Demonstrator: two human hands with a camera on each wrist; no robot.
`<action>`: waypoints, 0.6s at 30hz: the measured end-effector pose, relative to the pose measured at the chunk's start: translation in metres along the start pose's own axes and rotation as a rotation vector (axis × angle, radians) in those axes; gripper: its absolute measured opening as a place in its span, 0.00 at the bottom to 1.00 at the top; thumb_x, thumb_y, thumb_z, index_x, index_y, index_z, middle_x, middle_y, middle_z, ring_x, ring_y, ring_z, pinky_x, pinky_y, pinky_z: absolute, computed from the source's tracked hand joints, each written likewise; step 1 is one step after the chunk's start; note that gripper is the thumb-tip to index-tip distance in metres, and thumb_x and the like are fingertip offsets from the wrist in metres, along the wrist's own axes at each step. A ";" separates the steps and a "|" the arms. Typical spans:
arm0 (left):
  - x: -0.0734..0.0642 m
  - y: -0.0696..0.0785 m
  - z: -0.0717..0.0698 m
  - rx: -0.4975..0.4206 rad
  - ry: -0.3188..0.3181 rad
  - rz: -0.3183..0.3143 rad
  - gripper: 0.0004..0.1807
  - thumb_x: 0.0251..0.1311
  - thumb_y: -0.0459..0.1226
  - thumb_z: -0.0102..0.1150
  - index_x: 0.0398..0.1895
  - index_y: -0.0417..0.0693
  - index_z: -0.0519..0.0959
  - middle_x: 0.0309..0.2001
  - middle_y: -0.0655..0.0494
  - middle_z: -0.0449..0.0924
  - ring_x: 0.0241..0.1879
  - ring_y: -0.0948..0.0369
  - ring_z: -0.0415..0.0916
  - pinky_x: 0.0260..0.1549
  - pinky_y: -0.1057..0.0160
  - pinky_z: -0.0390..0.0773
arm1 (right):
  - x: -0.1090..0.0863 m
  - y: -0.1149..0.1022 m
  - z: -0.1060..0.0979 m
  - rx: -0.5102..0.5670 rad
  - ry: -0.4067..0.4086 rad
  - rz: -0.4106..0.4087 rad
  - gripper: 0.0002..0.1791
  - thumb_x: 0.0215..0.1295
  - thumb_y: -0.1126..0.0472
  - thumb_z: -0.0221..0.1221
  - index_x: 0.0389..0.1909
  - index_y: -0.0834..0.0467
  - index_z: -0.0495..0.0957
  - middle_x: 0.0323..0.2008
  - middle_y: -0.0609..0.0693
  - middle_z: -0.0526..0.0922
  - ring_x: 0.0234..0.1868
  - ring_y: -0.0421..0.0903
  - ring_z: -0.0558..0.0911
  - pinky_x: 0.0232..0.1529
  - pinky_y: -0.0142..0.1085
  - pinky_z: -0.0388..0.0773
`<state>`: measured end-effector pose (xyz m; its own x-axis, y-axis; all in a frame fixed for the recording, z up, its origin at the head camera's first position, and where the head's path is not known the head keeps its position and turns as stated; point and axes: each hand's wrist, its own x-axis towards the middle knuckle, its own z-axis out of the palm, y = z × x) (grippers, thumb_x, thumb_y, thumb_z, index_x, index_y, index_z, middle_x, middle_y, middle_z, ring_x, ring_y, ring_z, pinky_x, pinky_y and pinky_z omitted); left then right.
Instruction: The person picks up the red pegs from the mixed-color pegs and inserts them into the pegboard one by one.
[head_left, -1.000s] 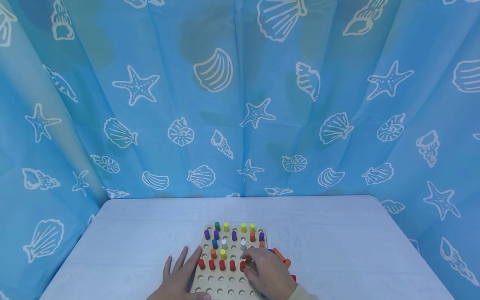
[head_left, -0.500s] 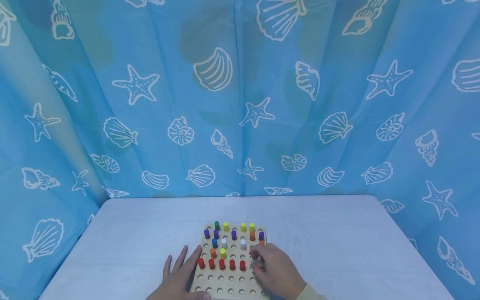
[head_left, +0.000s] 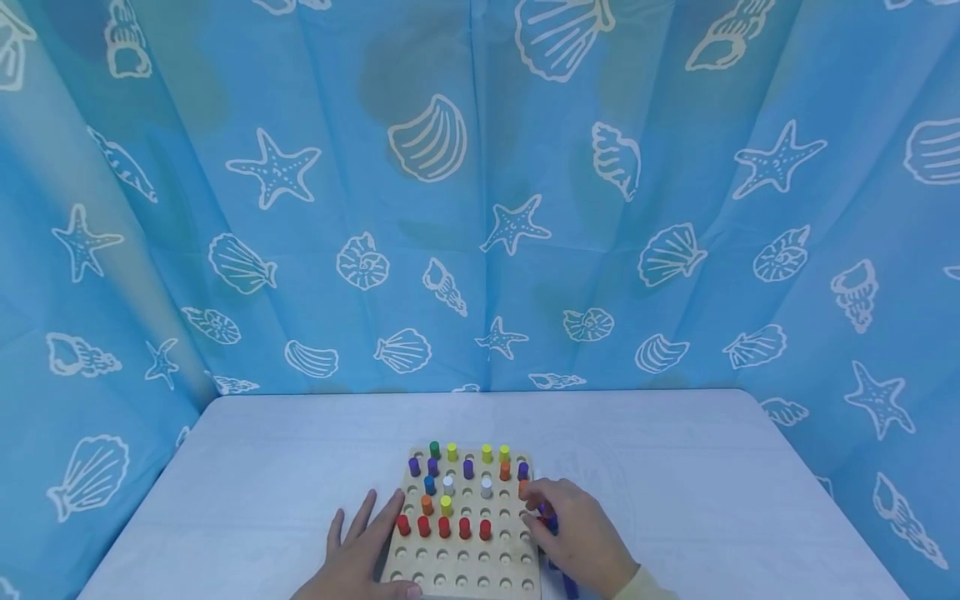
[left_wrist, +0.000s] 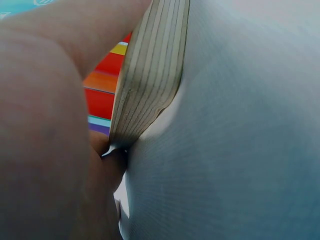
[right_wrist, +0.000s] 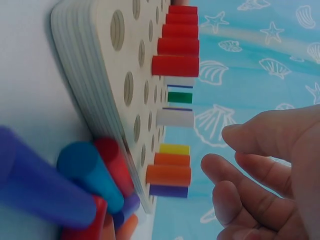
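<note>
A light wooden pegboard [head_left: 411, 567] lies at the table's front, with coloured pegs upright in its holes. Across it runs a row of red pegs [head_left: 444, 527], also seen as red pegs [right_wrist: 175, 65] in the right wrist view. My left hand [head_left: 358, 557] rests along the board's left edge, fingers spread and straight, thumb by the front corner. At the right edge is my right hand [head_left: 581, 533], near an orange peg [head_left: 523, 489]. The right wrist view shows the right hand's fingers [right_wrist: 265, 175] loosely bent, holding nothing.
Loose pegs lie beside the board's right edge, among them a purple peg [right_wrist: 45, 185], a blue peg [right_wrist: 87, 167] and a red peg [right_wrist: 115, 165]; the right hand partly covers them. A white cloth [head_left: 675, 467] covers the table, and a blue shell-print curtain [head_left: 480, 292] hangs behind.
My right hand has left the rightmost red peg, which now stands free in its hole, and has moved right to the board's edge over the loose pegs. My left hand stays put.
</note>
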<state>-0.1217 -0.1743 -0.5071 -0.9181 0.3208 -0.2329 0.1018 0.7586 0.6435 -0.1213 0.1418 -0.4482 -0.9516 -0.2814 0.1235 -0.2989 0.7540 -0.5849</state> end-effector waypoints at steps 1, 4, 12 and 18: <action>0.000 0.000 0.000 0.000 0.000 0.003 0.62 0.50 0.65 0.69 0.81 0.49 0.49 0.78 0.42 0.53 0.78 0.36 0.30 0.66 0.28 0.20 | -0.001 0.000 -0.001 0.000 0.002 0.011 0.12 0.64 0.58 0.68 0.46 0.54 0.81 0.32 0.38 0.78 0.32 0.36 0.75 0.32 0.30 0.77; -0.001 0.000 0.000 -0.012 -0.002 0.001 0.62 0.50 0.65 0.69 0.81 0.49 0.49 0.78 0.42 0.53 0.78 0.36 0.30 0.66 0.28 0.20 | -0.002 0.002 -0.004 -0.007 0.024 0.027 0.11 0.63 0.59 0.68 0.45 0.54 0.82 0.30 0.38 0.76 0.30 0.37 0.73 0.29 0.30 0.74; -0.001 0.001 0.000 -0.005 -0.002 -0.007 0.62 0.51 0.65 0.67 0.82 0.50 0.48 0.78 0.43 0.53 0.78 0.37 0.29 0.67 0.28 0.20 | -0.004 0.008 -0.007 -0.031 0.031 0.080 0.07 0.64 0.60 0.68 0.42 0.52 0.82 0.30 0.38 0.78 0.29 0.33 0.74 0.29 0.26 0.77; -0.003 0.004 -0.001 -0.016 -0.001 -0.012 0.62 0.50 0.65 0.68 0.81 0.49 0.49 0.78 0.42 0.53 0.78 0.37 0.29 0.67 0.28 0.20 | -0.007 0.012 -0.009 -0.044 0.021 0.139 0.10 0.63 0.59 0.69 0.43 0.52 0.82 0.31 0.40 0.79 0.29 0.36 0.74 0.30 0.26 0.76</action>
<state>-0.1189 -0.1732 -0.5028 -0.9189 0.3119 -0.2415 0.0844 0.7535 0.6520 -0.1189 0.1586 -0.4490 -0.9852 -0.1603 0.0612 -0.1668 0.8103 -0.5618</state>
